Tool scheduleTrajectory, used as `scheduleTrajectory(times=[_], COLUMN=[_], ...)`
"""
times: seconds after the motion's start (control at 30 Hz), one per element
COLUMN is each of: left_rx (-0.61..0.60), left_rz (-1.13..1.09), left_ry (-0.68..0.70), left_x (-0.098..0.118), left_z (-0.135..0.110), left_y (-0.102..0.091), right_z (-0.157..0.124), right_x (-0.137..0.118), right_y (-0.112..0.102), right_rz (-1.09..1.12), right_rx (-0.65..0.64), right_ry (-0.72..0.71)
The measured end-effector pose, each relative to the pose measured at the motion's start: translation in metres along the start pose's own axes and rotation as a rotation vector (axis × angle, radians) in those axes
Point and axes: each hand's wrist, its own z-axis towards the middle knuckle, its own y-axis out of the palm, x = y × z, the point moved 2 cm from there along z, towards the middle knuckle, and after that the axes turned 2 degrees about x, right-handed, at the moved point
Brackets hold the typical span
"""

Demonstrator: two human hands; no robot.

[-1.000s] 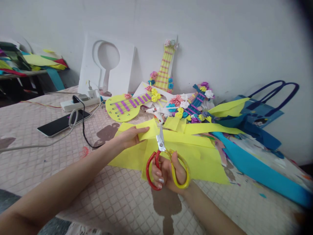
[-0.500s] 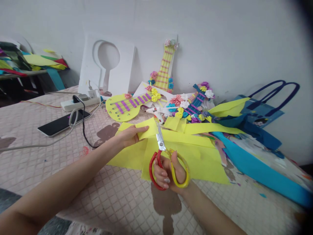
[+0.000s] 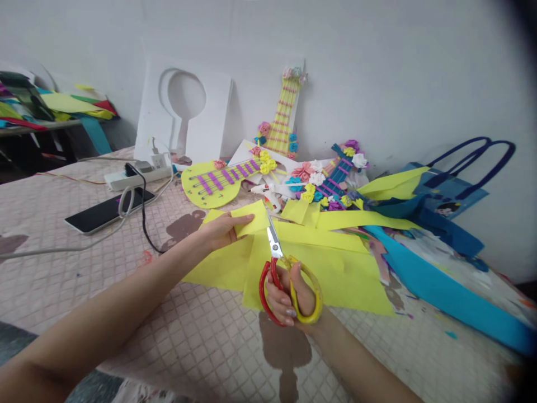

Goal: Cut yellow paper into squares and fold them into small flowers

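My left hand [image 3: 224, 230] pinches a small piece of yellow crepe paper [image 3: 254, 219], thumb on top and fingers beneath. Inside the loops of a pair of scissors [image 3: 274, 248], one red and one yellow, are the fingers of my right hand [image 3: 291, 296]. The blades point up and away from me, close together, along the right edge of the held piece. Below both hands a large yellow sheet [image 3: 327, 280] lies on the table, with a yellow strip [image 3: 319, 235] across it. Smaller yellow pieces [image 3: 300, 212] rest just beyond the blades.
A yellow paper guitar [image 3: 210, 187], a white glue gun [image 3: 268, 196] and flower-covered guitars [image 3: 331, 176] lie behind. A power strip [image 3: 138, 176] and dark phone-like device [image 3: 107, 212] with cables are left. Blue paper [image 3: 444, 291] and a blue bag [image 3: 465, 190] stand right.
The scissor blades have come closer together, and the loops have drawn nearer each other. My left hand has barely shifted and keeps its pinch on the yellow paper.
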Motion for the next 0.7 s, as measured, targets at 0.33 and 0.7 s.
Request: scheduleTrajectory(times=[0.33,0.7], left_rx=[-0.031,-0.055], left_rz=[0.057,0.060], left_ry=[-0.019,-0.023], left_x=[-0.005,-0.007], left_z=[-0.006,-0.003], left_y=[0.007,0.005], right_z=[-0.001,0.001], right_x=[-0.004,-0.002], right_y=[0.011,0.006], right_rz=[-0.040,-0.077], right_rx=[0.064,0.105], right_ry=[0.019,0.002])
